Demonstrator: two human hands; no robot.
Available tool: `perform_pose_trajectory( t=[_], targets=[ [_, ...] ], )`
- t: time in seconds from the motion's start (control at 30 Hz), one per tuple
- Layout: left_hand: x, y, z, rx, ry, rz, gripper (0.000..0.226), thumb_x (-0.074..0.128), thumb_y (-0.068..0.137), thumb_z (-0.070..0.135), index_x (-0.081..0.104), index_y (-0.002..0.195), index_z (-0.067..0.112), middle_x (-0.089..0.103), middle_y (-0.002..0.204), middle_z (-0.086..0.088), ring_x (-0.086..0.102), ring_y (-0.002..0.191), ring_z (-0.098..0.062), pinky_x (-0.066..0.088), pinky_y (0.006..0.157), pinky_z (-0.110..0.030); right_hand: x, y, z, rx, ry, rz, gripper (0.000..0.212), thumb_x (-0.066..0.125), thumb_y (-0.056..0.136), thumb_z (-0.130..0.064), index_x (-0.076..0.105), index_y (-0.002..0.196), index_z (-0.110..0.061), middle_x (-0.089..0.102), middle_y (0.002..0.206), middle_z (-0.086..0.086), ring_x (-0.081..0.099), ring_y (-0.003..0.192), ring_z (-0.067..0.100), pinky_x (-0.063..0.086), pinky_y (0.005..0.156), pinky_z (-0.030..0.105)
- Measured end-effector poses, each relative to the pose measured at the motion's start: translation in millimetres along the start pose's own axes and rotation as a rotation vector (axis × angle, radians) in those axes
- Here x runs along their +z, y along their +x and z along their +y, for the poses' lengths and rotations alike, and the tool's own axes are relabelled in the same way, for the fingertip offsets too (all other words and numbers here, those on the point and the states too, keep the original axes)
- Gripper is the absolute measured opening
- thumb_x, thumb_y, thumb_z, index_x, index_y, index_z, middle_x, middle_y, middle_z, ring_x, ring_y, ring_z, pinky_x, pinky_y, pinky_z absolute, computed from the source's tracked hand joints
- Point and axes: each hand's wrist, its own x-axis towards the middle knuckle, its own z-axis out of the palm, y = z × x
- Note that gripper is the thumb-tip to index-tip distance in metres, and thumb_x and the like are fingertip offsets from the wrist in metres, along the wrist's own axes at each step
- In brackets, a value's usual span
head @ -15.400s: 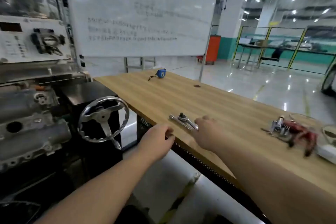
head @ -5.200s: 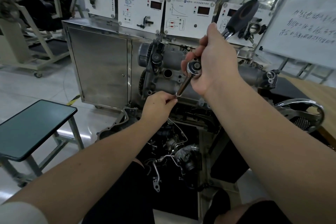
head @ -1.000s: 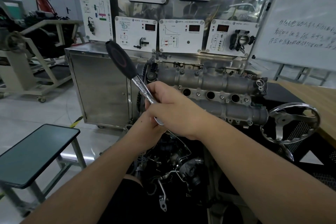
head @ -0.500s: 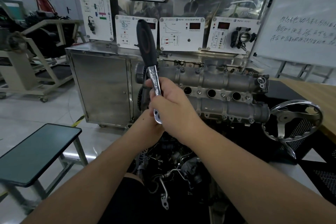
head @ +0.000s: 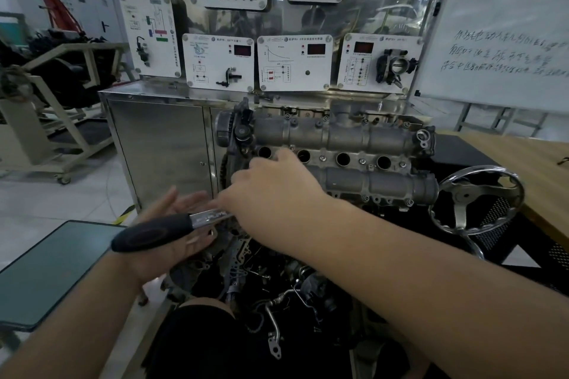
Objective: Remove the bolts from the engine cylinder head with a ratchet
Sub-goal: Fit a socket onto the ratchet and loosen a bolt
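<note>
The right hand (head: 277, 191) grasps the black-handled chrome ratchet (head: 160, 232) before the grey cast-metal cylinder head (head: 348, 157); the left hand (head: 181, 224) lies released, fingers straight, beneath it, beside a steel handwheel (head: 477, 200).

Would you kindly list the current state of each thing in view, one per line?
ratchet: lying level, handle pointing left, head hidden under the right hand.
right hand: gripping the ratchet's metal shank.
left hand: open, fingers spread beneath the handle.
cylinder head: bolts still seated, four round holes open.
</note>
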Motion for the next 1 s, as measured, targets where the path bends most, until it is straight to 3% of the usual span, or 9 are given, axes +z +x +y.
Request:
perform_pose_trajectory(
  t=[0.07,0.17,0.3,0.4,0.5,0.63,0.7,0.83,1.0],
  targets=[
    [6,-10,18,-0.02,0.32,-0.101,0.074,0.048,0.091,0.065,0.064,0.128,0.002,0.065,0.128,-0.025,0.067,0.112,-0.035,0.059,0.086,-0.044,2,0,3,-0.037,-0.069,0.032,0.022,0.051,0.098,-0.019,0.068,0.106,-0.031,0.057,0.091,-0.005,0.055,0.101,0.025,0.035,0.091,0.049],
    [25,-32,50,-0.086,0.651,-0.369,0.08,0.068,0.085,0.062,0.057,0.137,0.002,0.055,0.14,-0.026,0.066,0.112,-0.037,0.059,0.084,-0.045,2,0,3,-0.094,-0.132,0.01,0.022,0.052,0.097,-0.021,0.07,0.105,-0.031,0.061,0.1,-0.004,0.051,0.107,0.027,0.031,0.104,0.058],
    [70,-50,49,-0.212,1.369,-0.236,0.045,0.084,0.073,0.044,0.072,0.111,0.025,0.073,0.112,-0.009,0.074,0.086,-0.025,0.06,0.067,-0.033,10,1,5,-0.026,-0.139,0.078,0.022,0.055,0.095,-0.024,0.069,0.11,-0.032,0.061,0.111,-0.004,0.05,0.114,0.027,0.032,0.104,0.055],
    [86,-58,17,-0.097,1.534,-0.16,0.011,0.07,0.092,0.031,0.067,0.085,0.023,0.07,0.074,-0.007,0.061,0.054,-0.019,0.052,0.052,-0.031,17,2,11,0.129,-0.111,0.104,0.04,0.065,0.088,-0.024,0.058,0.127,-0.03,0.054,0.125,-0.002,0.048,0.118,0.026,0.039,0.099,0.051],
    [82,-63,-6,0.033,1.467,-0.127,0.025,0.064,0.095,0.033,0.057,0.072,0.027,0.054,0.051,-0.005,0.046,0.043,-0.021,0.041,0.045,-0.025,16,-8,5,0.448,0.458,0.121,0.073,0.066,0.081,-0.007,0.036,0.146,-0.021,0.043,0.141,0.001,0.047,0.123,0.023,0.045,0.102,0.043],
    [78,-64,-45,0.073,1.1,-0.013,0.023,0.068,0.085,0.036,0.058,0.082,0.016,0.046,0.055,-0.008,0.041,0.043,-0.022,0.038,0.043,-0.028,17,-31,-20,0.961,1.61,0.342,0.02,0.067,0.089,-0.018,0.059,0.107,-0.018,0.07,0.082,-0.012,0.067,0.071,0.001,0.055,0.057,0.023],
    [86,-64,-73,0.111,1.03,-0.012,0.017,0.065,0.089,0.032,0.063,0.079,0.018,0.049,0.057,-0.005,0.043,0.044,-0.021,0.039,0.042,-0.029,20,-33,-27,0.901,1.583,0.276,0.021,0.068,0.092,-0.03,0.058,0.104,-0.016,0.071,0.084,-0.004,0.069,0.065,0.007,0.054,0.05,0.024],
    [107,-63,-119,0.12,0.806,-0.026,0.035,0.059,0.097,0.016,0.067,0.066,0.031,0.057,0.056,-0.001,0.052,0.046,-0.017,0.042,0.049,-0.028,14,-29,-21,0.832,1.179,0.127,0.012,0.055,0.098,-0.015,0.046,0.105,-0.012,0.066,0.09,0.012,0.068,0.064,0.016,0.053,0.049,0.031],
    [102,-64,-120,-0.089,0.698,-0.19,0.008,0.066,0.094,0.014,0.064,0.102,0.015,0.069,0.092,0.0,0.069,0.084,-0.008,0.054,0.088,-0.034,0,-30,-10,0.528,0.446,-0.232,0.019,0.049,0.093,-0.005,0.035,0.086,-0.015,0.049,0.077,0.004,0.047,0.063,0.017,0.029,0.048,0.031]
  ],
)
